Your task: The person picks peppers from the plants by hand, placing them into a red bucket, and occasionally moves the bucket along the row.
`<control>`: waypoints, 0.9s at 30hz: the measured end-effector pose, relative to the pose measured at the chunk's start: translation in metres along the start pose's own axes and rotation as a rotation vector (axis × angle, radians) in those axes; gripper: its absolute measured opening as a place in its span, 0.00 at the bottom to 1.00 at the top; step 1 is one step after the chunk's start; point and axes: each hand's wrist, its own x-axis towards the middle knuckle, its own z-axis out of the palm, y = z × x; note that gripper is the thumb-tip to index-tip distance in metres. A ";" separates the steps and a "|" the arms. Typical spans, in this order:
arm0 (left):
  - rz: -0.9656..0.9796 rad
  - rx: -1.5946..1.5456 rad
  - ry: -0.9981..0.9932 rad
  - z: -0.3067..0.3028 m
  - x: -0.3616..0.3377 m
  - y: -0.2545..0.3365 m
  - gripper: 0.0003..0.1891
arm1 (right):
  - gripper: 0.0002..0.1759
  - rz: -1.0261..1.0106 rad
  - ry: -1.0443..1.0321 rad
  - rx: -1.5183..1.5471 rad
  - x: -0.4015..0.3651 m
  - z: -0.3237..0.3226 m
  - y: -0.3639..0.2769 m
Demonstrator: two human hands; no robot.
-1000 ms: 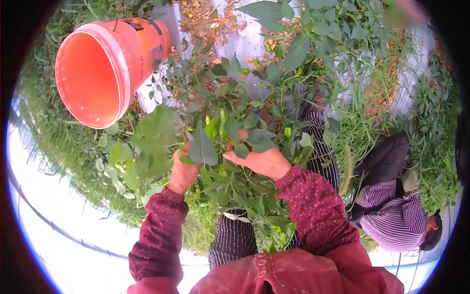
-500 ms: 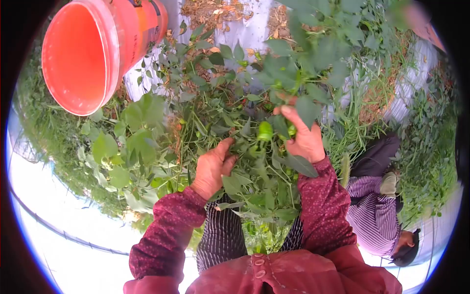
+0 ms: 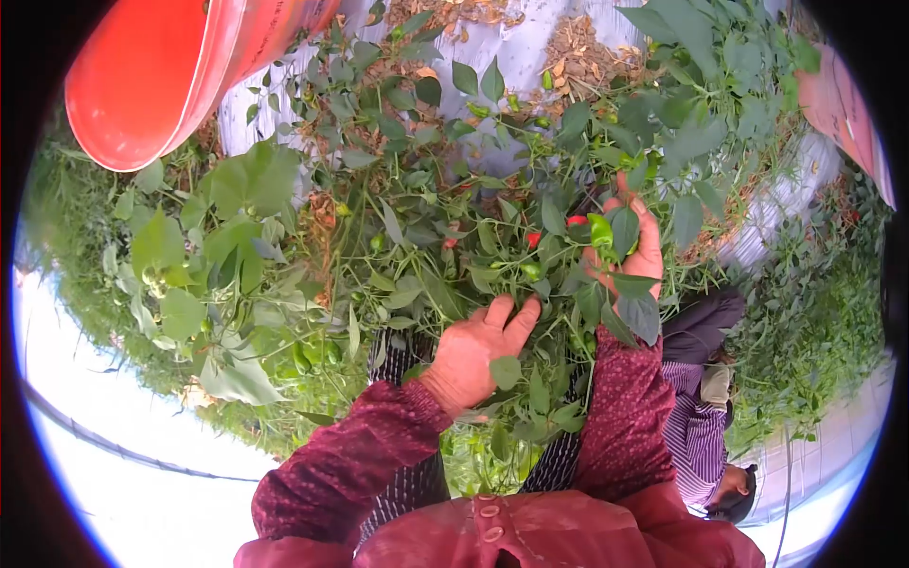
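Pepper plants (image 3: pixel 417 256) spread across the middle, with green and red peppers among the leaves. My left hand (image 3: pixel 481 352) lies against the foliage below centre, back upward, thumb and forefinger close together; leaves hide whatever the fingertips touch. Higher and to the right, my right hand (image 3: pixel 639 241) is among the stems, its fingers partly behind leaves. A green pepper (image 3: pixel 600 233) shows beside its fingers, and a red pepper (image 3: pixel 577 221) sits just left of them. Another red pepper (image 3: pixel 533 239) is between the two hands. Whether the right hand grips anything is hidden.
A red bucket (image 3: pixel 133 85) lies tilted at the upper left, its mouth facing me. Pale ground sheeting (image 3: pixel 511 47) with dry leaves runs behind the plants. A person in a striped top (image 3: pixel 701 435) is at the lower right. A pinkish container (image 3: pixel 838 114) stands at the right edge.
My left hand has moved right and down, and my right hand slightly right. Parted foliage now shows red peppers. The bucket sits higher and further left in view.
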 end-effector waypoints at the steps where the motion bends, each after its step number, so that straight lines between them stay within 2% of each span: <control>1: -0.002 -0.005 0.003 0.003 0.001 0.002 0.33 | 0.21 0.000 0.000 -0.006 0.002 -0.002 0.000; 3: -0.022 0.030 -0.041 0.006 0.004 0.004 0.33 | 0.31 -0.007 0.067 -0.008 0.007 -0.007 -0.002; 4: -0.021 0.027 -0.040 0.008 0.004 0.002 0.33 | 0.31 -0.008 0.068 -0.011 0.007 -0.007 -0.002; 6: 0.005 0.006 -0.052 0.014 0.004 -0.003 0.35 | 0.21 -0.061 0.072 -0.077 0.004 -0.005 -0.005; 7: 0.005 0.001 -0.052 0.014 0.004 -0.002 0.35 | 0.21 -0.062 0.075 -0.081 0.004 -0.004 -0.006; 9: -0.030 -0.063 -0.058 0.015 0.007 -0.002 0.36 | 0.29 -0.097 0.136 -0.018 0.005 0.000 -0.009; 13: -0.130 -0.162 -0.104 0.013 0.013 -0.007 0.32 | 0.30 -0.159 0.061 0.005 0.003 0.004 -0.010; 15: -0.207 -0.409 0.267 0.022 0.015 -0.012 0.22 | 0.30 -0.166 0.071 -0.034 0.003 0.006 -0.012; 16: -0.206 -0.410 0.266 0.022 0.019 -0.015 0.22 | 0.30 -0.175 0.082 -0.075 0.003 0.006 -0.012; 18: -0.469 -0.594 0.371 0.015 0.028 -0.030 0.12 | 0.30 -0.157 0.123 -0.041 0.004 0.007 -0.009; 20: -0.455 -0.299 0.475 -0.001 0.041 -0.048 0.09 | 0.30 -0.144 0.165 0.000 0.004 0.006 -0.007; 22: -0.520 -0.110 0.423 -0.018 0.059 -0.061 0.10 | 0.29 -0.088 0.094 -0.010 0.004 0.006 -0.006; 25: -0.485 -0.035 0.384 -0.021 0.074 -0.086 0.08 | 0.30 -0.125 0.050 -0.032 0.009 0.003 0.003; 27: -0.512 -0.850 0.276 -0.015 0.079 -0.102 0.07 | 0.31 -0.148 0.002 -0.013 0.010 0.005 0.006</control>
